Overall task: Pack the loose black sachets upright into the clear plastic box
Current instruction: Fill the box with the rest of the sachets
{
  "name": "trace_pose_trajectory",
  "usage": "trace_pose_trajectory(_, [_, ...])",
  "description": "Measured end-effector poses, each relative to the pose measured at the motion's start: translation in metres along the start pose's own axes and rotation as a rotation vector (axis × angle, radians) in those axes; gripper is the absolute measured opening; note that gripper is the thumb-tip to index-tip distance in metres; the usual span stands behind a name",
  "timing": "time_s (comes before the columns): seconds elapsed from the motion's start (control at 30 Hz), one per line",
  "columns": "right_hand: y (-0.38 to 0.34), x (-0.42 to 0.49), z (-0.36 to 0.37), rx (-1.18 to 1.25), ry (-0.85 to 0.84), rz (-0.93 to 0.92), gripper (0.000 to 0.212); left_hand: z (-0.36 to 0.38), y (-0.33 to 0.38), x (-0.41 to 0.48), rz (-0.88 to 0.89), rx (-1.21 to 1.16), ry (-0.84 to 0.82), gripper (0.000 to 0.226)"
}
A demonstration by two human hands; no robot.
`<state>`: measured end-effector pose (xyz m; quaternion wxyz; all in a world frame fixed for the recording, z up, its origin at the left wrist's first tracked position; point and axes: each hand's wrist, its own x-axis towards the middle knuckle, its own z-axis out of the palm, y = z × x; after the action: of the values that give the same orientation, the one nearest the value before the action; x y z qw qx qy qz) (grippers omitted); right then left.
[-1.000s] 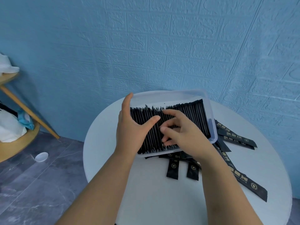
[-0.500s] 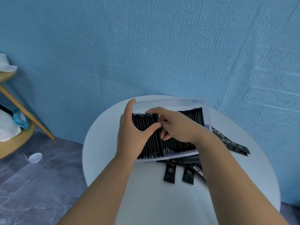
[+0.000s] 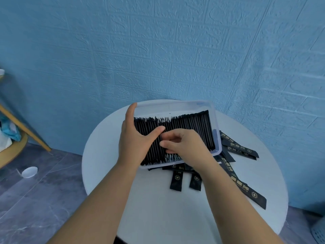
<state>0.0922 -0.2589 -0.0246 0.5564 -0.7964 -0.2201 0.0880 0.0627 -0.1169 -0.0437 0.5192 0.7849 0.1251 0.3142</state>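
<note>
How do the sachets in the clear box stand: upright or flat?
Upright: the packed sachets show only thin edges, side by side in the box.

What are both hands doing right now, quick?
Left hand: open, bracing the upright black sachets in the clear plastic box.
Right hand: fingers curled among them; holding one cannot be told.

Wall [image 3: 175,50]: blue, embossed brick pattern, spanning 9 to 3 o'clock. Floor [image 3: 35,205]: grey marbled tiles, 7 to 9 o'clock. Round white worktop [image 3: 158,213] at 6 o'clock. Wooden shelf unit [image 3: 15,152] with a slanted leg at 9 o'clock, carrying blue cloth [image 3: 9,129]. Small white dish [image 3: 29,171] on the floor at 8 o'clock. Lighting even.
</note>
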Motion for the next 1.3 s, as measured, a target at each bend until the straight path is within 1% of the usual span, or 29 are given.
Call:
trace_pose_trajectory(0.1, [0.001,-0.006,0.009,-0.056,0.049,-0.024,0.027,-0.001,-0.003,0.001,0.015,0.001,0.001,0.088])
trace_pose_trajectory(0.23, [0.005,-0.017,0.007,-0.232,0.076,-0.113,0.032,-0.002,-0.001,0.0,0.028,0.008,-0.008,0.087])
trace_pose_trajectory(0.3, [0.006,-0.028,-0.001,-0.279,0.091,-0.157,0.033,-0.002,0.0,-0.001,0.032,0.008,-0.012,0.087])
trace_pose_trajectory(0.37, [0.01,-0.046,-0.016,-0.249,0.212,-0.192,0.026,-0.003,0.0,-0.001,0.039,0.001,-0.014,0.086])
trace_pose_trajectory(0.43, [0.022,-0.068,-0.037,-0.262,0.403,-0.179,0.019,-0.003,-0.001,0.0,0.046,-0.009,-0.026,0.086])
trace_pose_trajectory(0.47, [0.031,-0.079,-0.05,-0.328,0.483,-0.135,0.019,-0.003,0.0,0.0,0.047,-0.011,-0.032,0.086])
trace_pose_trajectory(0.5, [0.04,-0.089,-0.063,-0.427,0.524,-0.06,0.02,-0.003,0.0,0.0,0.046,-0.011,-0.036,0.086])
trace_pose_trajectory(0.53, [0.048,-0.098,-0.074,-0.531,0.505,0.04,0.027,-0.003,0.001,0.0,0.043,-0.011,-0.04,0.086])
trace_pose_trajectory(0.6, [0.063,-0.114,-0.091,-0.646,0.324,0.25,0.05,-0.003,0.001,0.0,0.036,-0.014,-0.042,0.087])
trace_pose_trajectory(0.63, [0.069,-0.12,-0.094,-0.679,0.214,0.304,0.058,-0.003,0.001,0.0,0.04,-0.013,-0.041,0.086])
trace_pose_trajectory(0.67, [0.075,-0.125,-0.093,-0.723,0.13,0.314,0.061,-0.003,0.002,0.0,0.045,-0.012,-0.04,0.086])
trace_pose_trajectory(0.7, [0.078,-0.13,-0.092,-0.758,0.09,0.295,0.06,-0.003,0.002,-0.001,0.049,-0.012,-0.039,0.086])
trace_pose_trajectory(0.73, [0.08,-0.134,-0.09,-0.767,0.097,0.268,0.058,-0.003,0.002,-0.001,0.05,-0.011,-0.039,0.085])
trace_pose_trajectory(0.8, [0.079,-0.14,-0.09,-0.741,0.182,0.223,0.049,-0.004,0.001,-0.001,0.045,-0.005,-0.037,0.085])
trace_pose_trajectory(0.9, [0.077,-0.142,-0.093,-0.683,0.3,0.232,0.044,-0.005,0.0,-0.001,0.042,0.001,-0.031,0.084])
trace_pose_trajectory(0.93, [0.076,-0.14,-0.093,-0.638,0.343,0.254,0.047,-0.005,-0.001,-0.001,0.045,0.0,-0.029,0.084])
trace_pose_trajectory(1.0, [0.074,-0.133,-0.091,-0.57,0.399,0.301,0.06,-0.004,-0.001,0.0,0.048,-0.001,-0.024,0.084])
trace_pose_trajectory(1.07, [0.073,-0.123,-0.087,-0.617,0.356,0.317,0.076,-0.004,-0.002,0.0,0.048,0.005,-0.019,0.084])
trace_pose_trajectory(1.1, [0.073,-0.118,-0.084,-0.653,0.317,0.311,0.077,-0.004,-0.002,0.0,0.046,0.006,-0.017,0.084])
trace_pose_trajectory(1.17, [0.072,-0.111,-0.081,-0.667,0.281,0.315,0.067,-0.004,-0.001,0.001,0.042,0.01,-0.015,0.084])
trace_pose_trajectory(1.3, [0.074,-0.108,-0.093,-0.587,0.339,0.355,0.044,-0.005,-0.001,0.0,0.039,0.011,-0.015,0.085])
